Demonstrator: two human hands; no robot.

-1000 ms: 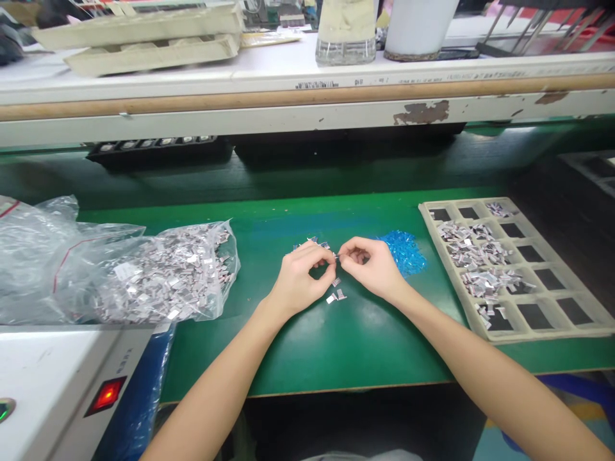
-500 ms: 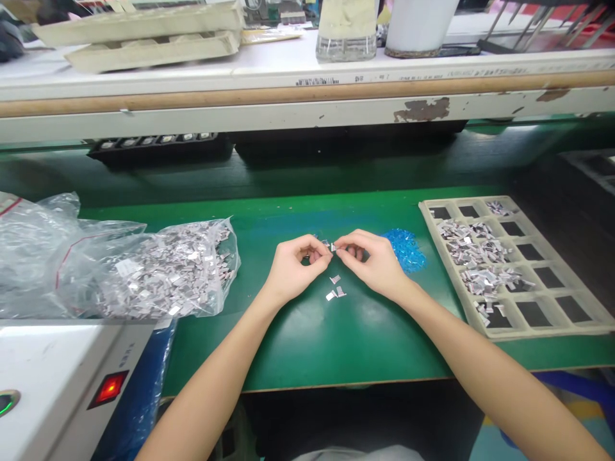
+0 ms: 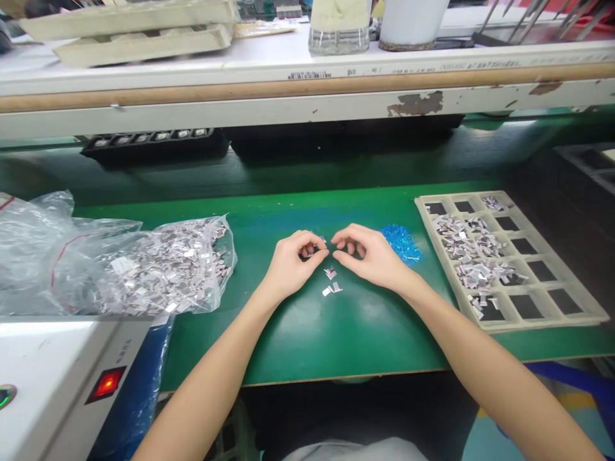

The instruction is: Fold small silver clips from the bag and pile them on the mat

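"Pieces first: where do they lie?"

"A few thin, silvery-grey, flat pieces (image 3: 331, 273) lie on the smooth green work surface (image 3: 331, 346), close in front of me, just on the near side of the space between my hands. A little more of the same shows beyond my left hand (image 3: 294, 264), mostly hidden by it."

"How are you holding your hands?"

"My left is curled, thumb and forefinger almost meeting; whether anything sits between them I can't fairly tell from here. My right hand (image 3: 375, 257) faces it across a narrow gap, thumb and forefinger parted, grip released."

"Beside them?"

"Just past my right hand, a loose pile of small bright-blue bits (image 3: 402, 244). Farther right, a cream-coloured rectangular compartment tray (image 3: 590, 308), with similar silvery pieces heaped over many of its left and middle compartments and a small clump in the far right corner."

"And to your left?"

"A clear plastic bag (image 3: 108, 230) bulging with silvery pieces, well apart from my hand. Nearer me stands a white box-shaped housing (image 3: 43, 358) with a rectangular red-lit switch (image 3: 106, 385)."

"Farther back?"

"A long white shelf (image 3: 192, 77), bearing stacked cream trays (image 3: 139, 41) and a clear-based bottle (image 3: 339, 40)."
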